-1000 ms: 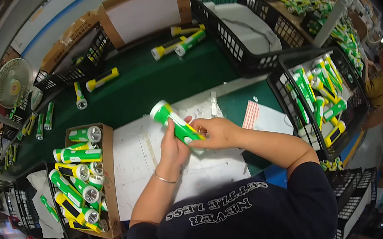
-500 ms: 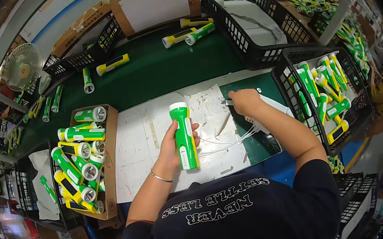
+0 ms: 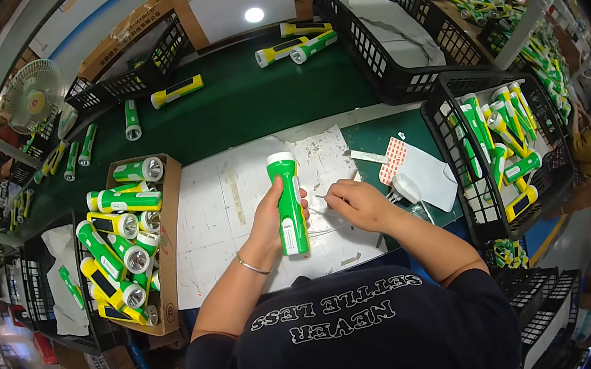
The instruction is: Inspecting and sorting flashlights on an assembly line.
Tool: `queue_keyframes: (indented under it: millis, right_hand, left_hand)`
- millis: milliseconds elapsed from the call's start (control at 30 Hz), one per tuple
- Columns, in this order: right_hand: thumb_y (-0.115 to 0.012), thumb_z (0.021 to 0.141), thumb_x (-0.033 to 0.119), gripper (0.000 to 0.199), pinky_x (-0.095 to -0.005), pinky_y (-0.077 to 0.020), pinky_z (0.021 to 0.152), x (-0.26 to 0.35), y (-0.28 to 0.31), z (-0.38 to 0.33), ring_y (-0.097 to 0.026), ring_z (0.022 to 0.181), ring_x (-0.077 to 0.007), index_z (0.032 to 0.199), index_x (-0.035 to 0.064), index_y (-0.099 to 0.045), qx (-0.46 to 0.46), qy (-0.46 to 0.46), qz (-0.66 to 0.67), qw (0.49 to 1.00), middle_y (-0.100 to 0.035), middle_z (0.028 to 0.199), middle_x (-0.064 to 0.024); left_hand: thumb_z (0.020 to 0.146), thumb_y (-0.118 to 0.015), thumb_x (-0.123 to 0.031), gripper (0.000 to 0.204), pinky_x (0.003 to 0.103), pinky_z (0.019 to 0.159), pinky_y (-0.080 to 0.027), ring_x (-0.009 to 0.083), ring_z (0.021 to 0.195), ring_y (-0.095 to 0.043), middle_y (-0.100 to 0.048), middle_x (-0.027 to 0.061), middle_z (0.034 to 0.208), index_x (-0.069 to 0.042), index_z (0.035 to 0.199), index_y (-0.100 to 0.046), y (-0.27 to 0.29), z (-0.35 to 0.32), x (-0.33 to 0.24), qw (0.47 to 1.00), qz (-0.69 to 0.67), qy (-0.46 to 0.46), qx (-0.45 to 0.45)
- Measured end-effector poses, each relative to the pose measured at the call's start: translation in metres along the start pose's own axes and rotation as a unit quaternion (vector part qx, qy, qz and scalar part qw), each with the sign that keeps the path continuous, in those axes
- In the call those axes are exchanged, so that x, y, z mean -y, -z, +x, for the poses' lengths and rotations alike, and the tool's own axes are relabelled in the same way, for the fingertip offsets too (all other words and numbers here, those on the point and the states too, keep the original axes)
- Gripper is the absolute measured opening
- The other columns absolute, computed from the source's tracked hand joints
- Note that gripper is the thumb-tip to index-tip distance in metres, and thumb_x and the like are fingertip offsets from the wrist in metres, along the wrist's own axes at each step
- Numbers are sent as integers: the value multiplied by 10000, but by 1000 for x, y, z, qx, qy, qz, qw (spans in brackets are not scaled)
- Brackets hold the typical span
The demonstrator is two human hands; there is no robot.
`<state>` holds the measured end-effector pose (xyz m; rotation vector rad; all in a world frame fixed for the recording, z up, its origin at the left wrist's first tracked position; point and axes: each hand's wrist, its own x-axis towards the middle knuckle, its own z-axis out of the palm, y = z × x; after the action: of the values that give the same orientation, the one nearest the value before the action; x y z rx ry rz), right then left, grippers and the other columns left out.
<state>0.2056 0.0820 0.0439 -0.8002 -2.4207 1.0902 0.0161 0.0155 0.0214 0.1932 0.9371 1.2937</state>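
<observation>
Here my left hand [image 3: 275, 213] is wrapped around a green torch [image 3: 289, 204], fingers closed on its body, holding it upright over the white sheet [image 3: 219, 223] that covers the near part of the worktop [image 3: 242, 106]. The torch's white head end points away from me. Just to the right, my right hand [image 3: 358, 204] is pinched shut on something thin and pale; I cannot tell what it is. The two hands sit close together, the right fingertips [image 3: 329, 196] just beside the torch but not touching it.

To my left a cardboard box [image 3: 168, 274] lies open on the worktop, packed with green and yellow torches [image 3: 121, 239] lying in a pile. To my right, past the right hand, a sheet of red-dotted stickers [image 3: 391, 161] rests on the green mat next to a white bag [image 3: 429, 177]. Beyond that a black crate [image 3: 455, 165] holds more green and yellow torches, standing and leaning.

Farther off, the green worktop carries loose torches: a yellow one [image 3: 177, 91], a green one [image 3: 131, 120] near it, and two [image 3: 297, 48] lying side by side toward the back. A second black crate [image 3: 367, 50] with white wrapping in it sits at the far right, and a small fan [image 3: 32, 95] stands at the far left.
</observation>
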Motion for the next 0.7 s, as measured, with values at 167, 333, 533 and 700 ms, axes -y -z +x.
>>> queue_keyframes:
  millis: [167, 333, 533, 700]
  right_hand:
    - [-529, 842, 225, 137, -397, -460, 493, 15, -16, -1, -571, 588, -296, 828, 97, -573, -65, 98, -145, 982, -556, 719, -73]
    - [-589, 790, 177, 93, -340, -441, 454, 27, -26, 3, -558, 527, -227, 760, 94, -562, -66, 154, -233, 958, -511, 668, -47]
    - [-619, 752, 197, 120, -328, -437, 441, 26, -33, 5, -555, 511, -199, 733, 106, -544, -31, 195, -283, 939, -493, 648, -33]
    - [-640, 734, 253, 200, -339, -445, 452, 30, -39, -18, -539, 489, -214, 655, 130, -503, 247, 232, -254, 906, -465, 602, -37]
  left_hand:
    - [930, -461, -387, 370, 294, 570, -500, 165, 702, -563, -561, 104, 868, -56, 1091, -435, -2, -4, 1, 994, 66, -79, 35]
    - [943, -459, -325, 352, 287, 660, -502, 143, 770, -558, -562, 110, 939, -21, 1112, -404, -3, -8, 6, 983, 143, -119, 8]
    - [975, -334, -380, 382, 289, 693, -498, 140, 803, -555, -563, 105, 973, -54, 1154, -424, 4, -7, 10, 964, 200, -169, 35]
    - [971, -289, -437, 427, 289, 644, -495, 149, 746, -567, -568, 111, 934, -60, 1126, -415, 14, 0, 3, 969, 165, -186, -5]
